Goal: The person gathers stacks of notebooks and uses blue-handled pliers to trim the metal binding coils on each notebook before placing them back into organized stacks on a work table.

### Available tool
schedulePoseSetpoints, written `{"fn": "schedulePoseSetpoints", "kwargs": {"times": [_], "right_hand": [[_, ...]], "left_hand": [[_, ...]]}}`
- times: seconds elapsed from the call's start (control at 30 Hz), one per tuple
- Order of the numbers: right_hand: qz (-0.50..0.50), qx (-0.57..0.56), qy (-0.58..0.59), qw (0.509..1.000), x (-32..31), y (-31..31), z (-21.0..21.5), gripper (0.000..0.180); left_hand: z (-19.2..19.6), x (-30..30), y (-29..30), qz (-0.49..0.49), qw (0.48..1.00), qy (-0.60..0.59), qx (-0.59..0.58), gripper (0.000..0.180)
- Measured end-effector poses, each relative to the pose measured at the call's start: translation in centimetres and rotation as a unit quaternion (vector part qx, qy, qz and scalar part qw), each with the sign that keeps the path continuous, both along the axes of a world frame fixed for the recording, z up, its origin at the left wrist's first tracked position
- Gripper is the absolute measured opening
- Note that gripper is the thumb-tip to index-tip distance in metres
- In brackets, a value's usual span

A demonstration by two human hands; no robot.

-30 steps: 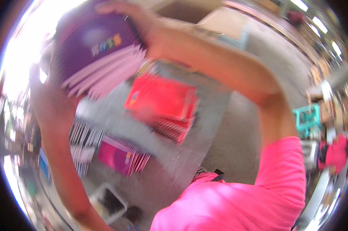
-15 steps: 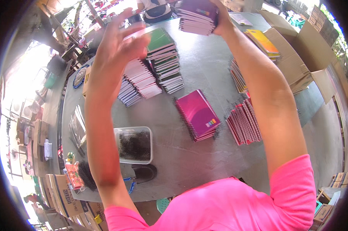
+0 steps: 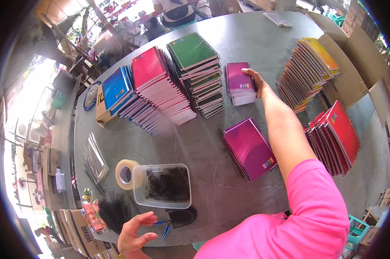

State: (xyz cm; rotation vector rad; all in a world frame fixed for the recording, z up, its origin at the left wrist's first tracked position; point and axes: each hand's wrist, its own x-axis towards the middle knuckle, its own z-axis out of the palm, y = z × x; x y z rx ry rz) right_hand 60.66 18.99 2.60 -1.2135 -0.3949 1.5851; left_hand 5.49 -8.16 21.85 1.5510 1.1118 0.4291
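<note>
A single head-worn fisheye view looks steeply down, from close above, onto the grey table (image 3: 229, 181).

Upper garment: a bright pink short-sleeved top is worn, seen at the lower right.
Right sleeve: it is ended above the elbow; the forearm below is left bare.
Right hand (image 3: 256, 80): no glove, ring or watch is seen.
Left hand (image 3: 133, 235): it is left bare, with no glove; the wrist is cut off by the picture's edge.
</note>
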Motion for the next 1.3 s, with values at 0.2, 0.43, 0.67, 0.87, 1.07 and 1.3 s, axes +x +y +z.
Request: {"fn": "schedulePoseSetpoints", "kwargs": {"times": [0.2, 0.43, 0.67, 0.87, 1.07, 1.3], "right_hand": [[0.062, -0.010, 0.028, 0.998, -0.5, 0.3, 0.8, 0.036], [0.053, -0.040, -0.064, 0.996, 3.2, 0.4, 3.4, 0.043], [0.032, -0.083, -0.115, 0.989, 7.9, 0.1, 3.7, 0.042], [0.067, -0.129, -0.226, 0.963, 9.4, 1.6, 3.9, 0.035], [0.184, -0.108, -0.327, 0.921, 10.0, 3.9, 4.7, 0.050], [0.439, -0.130, -0.776, 0.435, 4.1, 5.2, 9.5, 0.032]], "left_hand": [[-1.4, 1.1, 1.7, 0.000, 0.999, 0.006, -0.048, 0.065], [-1.2, 3.2, 3.4, -0.050, 0.995, 0.042, -0.075, 0.065], [-2.7, 3.1, 3.0, -0.042, 0.992, -0.017, -0.120, 0.062], [-3.8, 4.6, 4.2, -0.072, 0.988, -0.028, -0.135, 0.061], [-3.5, 6.6, 5.1, -0.097, 0.985, -0.018, -0.140, 0.061], [-5.3, 7.6, 4.2, -0.031, 0.978, -0.060, -0.195, 0.061]]}}
